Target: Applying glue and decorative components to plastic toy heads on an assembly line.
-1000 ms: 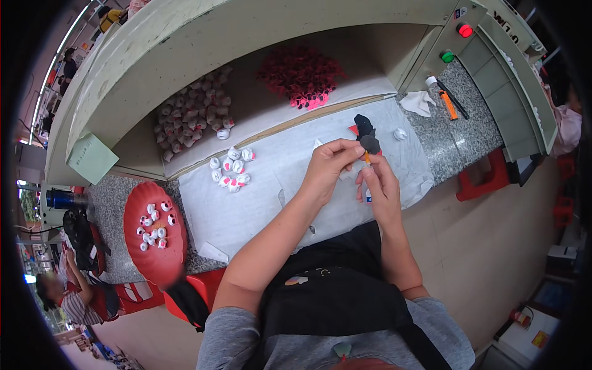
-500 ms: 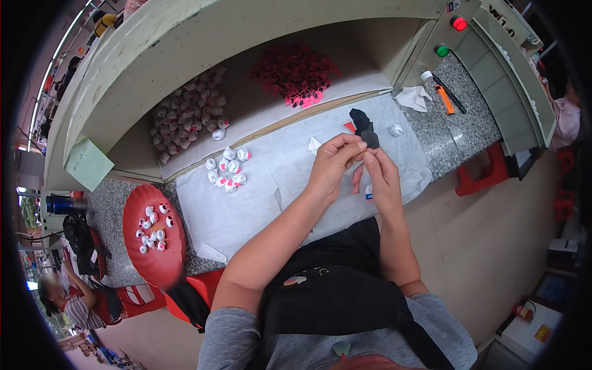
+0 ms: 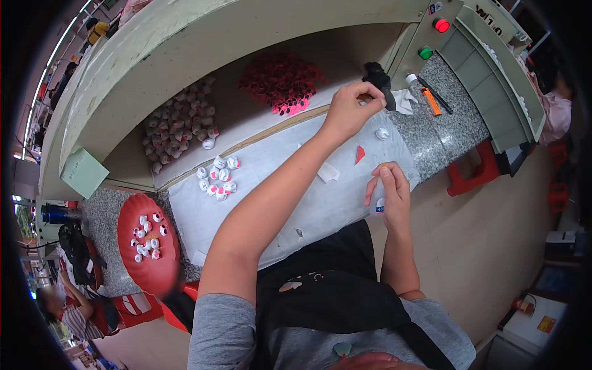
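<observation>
My left hand (image 3: 354,110) reaches across the white sheet (image 3: 259,213), thumb and fingers pinched on the lower edge of a crumpled black cloth (image 3: 376,75). My right hand (image 3: 396,188) is nearer to me, its thumb and forefinger pressed together. A tiny yellow-orange spot shows at those fingertips; what it belongs to is too small to tell. Just below these fingers is a small item with a blue-and-white label (image 3: 380,206). Between the hands lie a red triangular scrap (image 3: 360,154) and a small round white piece (image 3: 382,133).
Small white-and-pink pieces (image 3: 217,177) sit left on the sheet. White pieces (image 3: 179,120) and pink-and-black pieces (image 3: 280,83) are heaped under the grey hood (image 3: 246,28). A red scalloped tray (image 3: 145,280) stands left; an orange marker (image 3: 431,102) lies right.
My left hand has moved up and away from the right hand, and the black cloth has shifted farther back with it. The red scrap is more exposed. The view has shifted slightly.
</observation>
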`<move>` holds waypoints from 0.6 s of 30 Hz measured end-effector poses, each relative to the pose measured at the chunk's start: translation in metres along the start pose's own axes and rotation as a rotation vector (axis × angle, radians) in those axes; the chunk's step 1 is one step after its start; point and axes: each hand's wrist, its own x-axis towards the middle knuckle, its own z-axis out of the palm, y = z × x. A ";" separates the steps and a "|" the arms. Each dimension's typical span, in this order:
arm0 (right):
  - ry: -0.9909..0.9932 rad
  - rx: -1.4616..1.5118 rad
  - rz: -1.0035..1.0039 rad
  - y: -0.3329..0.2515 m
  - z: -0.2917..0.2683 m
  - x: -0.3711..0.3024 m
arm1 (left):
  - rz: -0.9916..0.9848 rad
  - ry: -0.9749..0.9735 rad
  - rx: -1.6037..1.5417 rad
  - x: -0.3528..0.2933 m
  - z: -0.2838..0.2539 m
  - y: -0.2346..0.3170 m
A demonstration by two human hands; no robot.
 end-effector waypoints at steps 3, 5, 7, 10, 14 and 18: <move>0.014 -0.004 0.001 -0.004 -0.001 0.004 | 0.468 -0.131 0.640 0.018 -0.001 -0.019; -0.018 0.030 -0.003 -0.002 -0.001 0.006 | 0.539 -0.087 1.060 0.021 -0.005 -0.034; -0.011 0.024 0.023 0.000 -0.004 0.006 | 0.509 -0.065 1.114 0.019 -0.007 -0.039; -0.007 0.063 0.044 0.005 -0.007 0.007 | 0.598 0.045 1.078 0.008 -0.006 -0.031; -0.043 0.066 -0.012 0.007 -0.008 0.005 | 0.667 -0.275 0.958 0.001 0.002 -0.037; -0.059 0.063 -0.005 0.003 -0.009 0.002 | 0.669 -0.306 0.938 -0.004 0.009 -0.049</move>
